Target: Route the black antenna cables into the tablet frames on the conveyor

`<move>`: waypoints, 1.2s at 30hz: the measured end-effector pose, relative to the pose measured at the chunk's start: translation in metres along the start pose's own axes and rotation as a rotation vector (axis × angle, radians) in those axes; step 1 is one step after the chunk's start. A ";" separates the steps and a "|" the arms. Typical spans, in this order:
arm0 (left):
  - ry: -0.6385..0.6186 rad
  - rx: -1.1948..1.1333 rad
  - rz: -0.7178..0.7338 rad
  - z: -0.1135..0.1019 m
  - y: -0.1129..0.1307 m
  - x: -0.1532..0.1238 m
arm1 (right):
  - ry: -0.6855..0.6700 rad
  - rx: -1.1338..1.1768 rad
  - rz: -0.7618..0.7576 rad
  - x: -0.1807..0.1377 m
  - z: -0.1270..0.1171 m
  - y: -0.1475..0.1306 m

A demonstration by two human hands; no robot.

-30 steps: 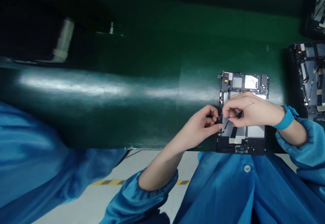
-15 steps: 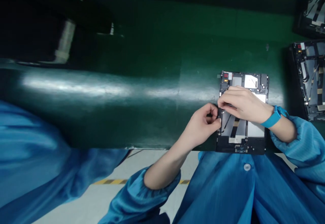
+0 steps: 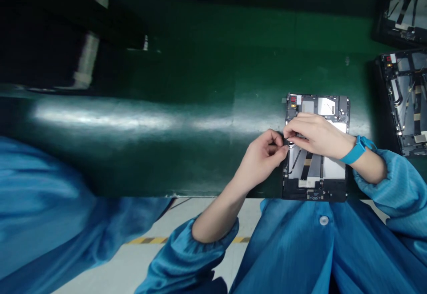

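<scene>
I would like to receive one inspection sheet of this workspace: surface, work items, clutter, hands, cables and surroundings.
Surface: green bench, glossy, pale glare across it.
Work items: opened device, internals exposed, lying near the bench's front edge.
Clutter: two more opened devices at the right; dark objects at upper left, too dim to identify.
Hands: left hand at the device's left edge; right hand over it, fingertips near that edge. Whether either grips something is unclear.
Cables: dark flat cable inside the device; loose on the bench, nothing seen.
Surroundings: pale floor with yellow-black stripe; blue clothing at left.
</scene>
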State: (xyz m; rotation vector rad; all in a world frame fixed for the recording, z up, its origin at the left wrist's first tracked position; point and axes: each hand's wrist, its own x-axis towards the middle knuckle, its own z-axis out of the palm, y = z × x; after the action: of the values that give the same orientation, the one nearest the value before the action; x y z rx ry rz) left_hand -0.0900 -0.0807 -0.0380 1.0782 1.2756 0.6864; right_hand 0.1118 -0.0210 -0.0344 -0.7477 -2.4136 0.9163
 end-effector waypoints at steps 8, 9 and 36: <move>0.000 0.054 0.043 -0.001 -0.003 0.001 | 0.010 -0.004 -0.013 0.002 0.000 0.000; -0.003 0.040 0.039 -0.001 -0.002 0.002 | 0.004 -0.003 -0.004 0.002 0.000 0.000; -0.111 -0.057 -0.119 -0.003 0.015 0.008 | 0.139 -0.094 0.065 0.004 0.003 0.004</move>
State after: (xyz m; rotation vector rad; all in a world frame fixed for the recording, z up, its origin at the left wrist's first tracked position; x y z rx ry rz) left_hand -0.0892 -0.0674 -0.0271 0.9724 1.2069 0.5625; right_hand 0.1086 -0.0173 -0.0379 -0.8984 -2.3350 0.7523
